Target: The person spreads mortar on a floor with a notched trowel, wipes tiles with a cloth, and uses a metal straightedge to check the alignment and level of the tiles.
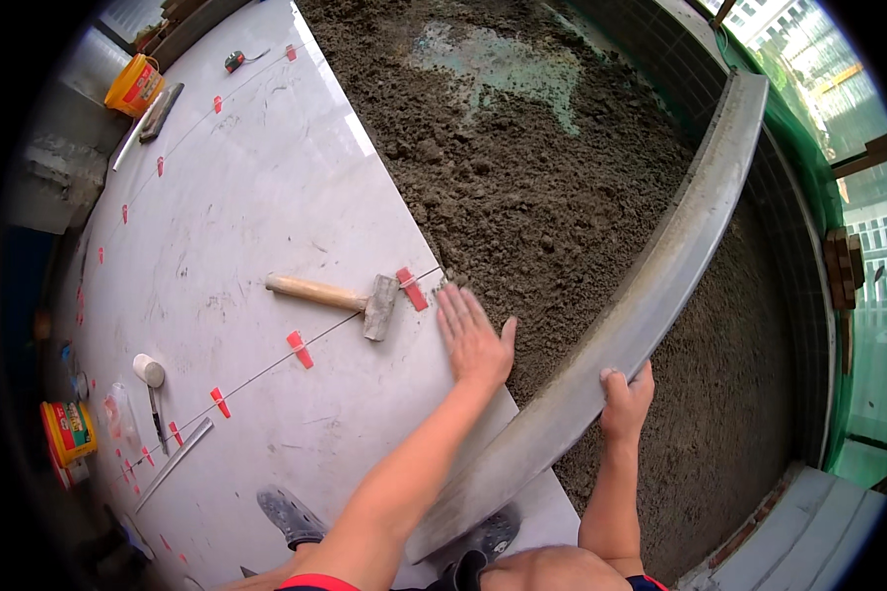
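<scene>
My left hand (475,340) lies with fingers stretched out at the edge of the pale tiles (266,197), beside the rough mortar bed; nothing is in it. With my right hand (626,402) I grip a long grey metal screed bar (650,295), thumb on its upper face. The bar slants from near my feet to the far right, over the mortar (532,197). A mallet (379,307) with a wooden handle and a grey, dirty head rests on the tiles left of my left hand. Close to that hand, a red levelling wedge (412,289) sits on the tile joint.
More red wedges (300,350) line the joints. On the left are a white-headed mallet (149,370), a metal strip (172,465) and a yellow bucket (69,431). Farther off are an orange bucket (135,86), a trowel (161,112) and a tape measure (235,62). Dark tiled wall (788,286) bounds the right.
</scene>
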Tool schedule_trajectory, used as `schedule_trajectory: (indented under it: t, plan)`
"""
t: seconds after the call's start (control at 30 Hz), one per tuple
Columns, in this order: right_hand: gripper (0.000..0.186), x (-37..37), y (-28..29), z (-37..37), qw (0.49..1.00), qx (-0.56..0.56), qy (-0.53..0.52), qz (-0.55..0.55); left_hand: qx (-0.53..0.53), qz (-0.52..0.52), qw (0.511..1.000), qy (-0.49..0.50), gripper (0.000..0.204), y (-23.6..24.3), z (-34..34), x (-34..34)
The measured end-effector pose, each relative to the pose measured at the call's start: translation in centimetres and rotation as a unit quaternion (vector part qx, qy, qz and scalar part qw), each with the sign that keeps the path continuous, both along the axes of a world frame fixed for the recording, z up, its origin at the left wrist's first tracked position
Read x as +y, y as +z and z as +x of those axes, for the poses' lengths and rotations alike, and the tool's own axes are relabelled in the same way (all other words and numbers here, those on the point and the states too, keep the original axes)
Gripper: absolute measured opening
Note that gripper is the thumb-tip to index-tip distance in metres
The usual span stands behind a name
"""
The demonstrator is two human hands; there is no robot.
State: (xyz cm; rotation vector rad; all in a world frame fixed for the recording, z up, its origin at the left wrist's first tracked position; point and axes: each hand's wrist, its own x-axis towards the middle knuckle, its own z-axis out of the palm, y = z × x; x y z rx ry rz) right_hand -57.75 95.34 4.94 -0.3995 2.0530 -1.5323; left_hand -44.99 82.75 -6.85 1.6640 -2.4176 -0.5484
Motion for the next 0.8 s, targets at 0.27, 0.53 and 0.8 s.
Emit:
schedule_trajectory:
  t: [0.27,0.53,0.8]
  plan:
    - [0.045,3.6,0.7,-0.5,1.0,-0.01,-0.022,-0.012,0.257,-0.05,0.952,-0.158,0.073,5.4,-2.3,-2.8]
    - [0.042,-1.3,-1.5,1.3,1.0,-0.004,0.025,-0.018,0.147,0.147,0.959,-0.191,0.092,12.8,13.4,12.0]
    - [0.041,-6.3,0.6,-0.3,0.993,-0.032,0.033,-0.109,-0.016,0.266,0.962,-0.057,0.105,12.1,18.3,14.6]
